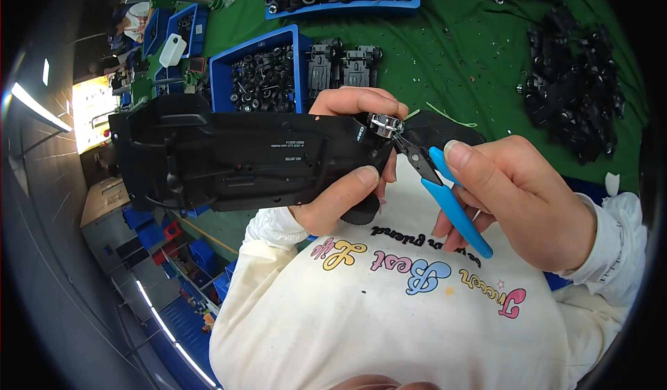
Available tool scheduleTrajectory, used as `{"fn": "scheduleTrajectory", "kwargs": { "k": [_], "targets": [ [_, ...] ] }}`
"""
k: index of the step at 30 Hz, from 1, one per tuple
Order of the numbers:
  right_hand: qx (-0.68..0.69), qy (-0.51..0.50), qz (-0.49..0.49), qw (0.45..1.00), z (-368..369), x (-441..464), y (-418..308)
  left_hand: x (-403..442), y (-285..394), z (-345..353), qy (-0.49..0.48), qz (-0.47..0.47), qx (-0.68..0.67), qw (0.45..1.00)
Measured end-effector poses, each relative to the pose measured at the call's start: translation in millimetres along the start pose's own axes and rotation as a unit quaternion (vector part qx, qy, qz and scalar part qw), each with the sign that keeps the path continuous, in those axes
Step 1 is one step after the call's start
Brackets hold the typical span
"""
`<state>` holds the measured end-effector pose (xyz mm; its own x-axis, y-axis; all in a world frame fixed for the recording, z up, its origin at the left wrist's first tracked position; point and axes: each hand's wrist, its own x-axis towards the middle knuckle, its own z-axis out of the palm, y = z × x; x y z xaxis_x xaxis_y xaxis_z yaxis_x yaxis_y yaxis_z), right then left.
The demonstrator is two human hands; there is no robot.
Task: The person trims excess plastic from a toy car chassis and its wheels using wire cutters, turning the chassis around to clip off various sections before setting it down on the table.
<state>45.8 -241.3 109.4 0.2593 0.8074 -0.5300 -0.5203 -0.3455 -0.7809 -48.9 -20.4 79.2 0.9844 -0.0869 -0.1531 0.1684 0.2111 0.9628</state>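
A long black plastic toy-vehicle chassis (250,157) with small white lettering is held up at the left centre. My left hand (337,199) grips its right end, thumb below and fingers above and behind. A shiny silver part (384,125) sits at that end. My right hand (514,195) is closed around blue-handled pliers (451,213); their narrow dark tips reach the silver part, and whether they pinch it is too small to tell. One black tyre (448,129) shows behind the pliers and another (360,213) below the chassis.
Behind the hands, a green-covered table (445,49) bears blue bins (219,84) of small wheels, two dark chassis (324,67) and a pile of black parts (573,87) at the right. A person (135,21) is visible at the far upper left.
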Motion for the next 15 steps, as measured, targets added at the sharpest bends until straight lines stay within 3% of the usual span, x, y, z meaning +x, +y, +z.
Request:
{"fn": "scheduleTrajectory", "kwargs": {
  "k": [2, 5, 15],
  "targets": [
    [0.039, -0.022, 0.069, 0.997, -2.4, -1.8, -5.5, 1.9, -1.5, -3.3, -0.026, 0.033, 0.037, 0.998],
    [0.059, -0.035, 0.098, 0.993, -4.4, -3.2, -8.5, 3.4, -4.7, -7.3, -0.045, 0.06, 0.053, 0.996],
    [0.043, -0.037, 0.078, 0.995, -5.8, -6.6, -9.8, 8.5, -7.1, -12.6, -0.066, 0.14, 0.145, 0.977]
  ]
}}
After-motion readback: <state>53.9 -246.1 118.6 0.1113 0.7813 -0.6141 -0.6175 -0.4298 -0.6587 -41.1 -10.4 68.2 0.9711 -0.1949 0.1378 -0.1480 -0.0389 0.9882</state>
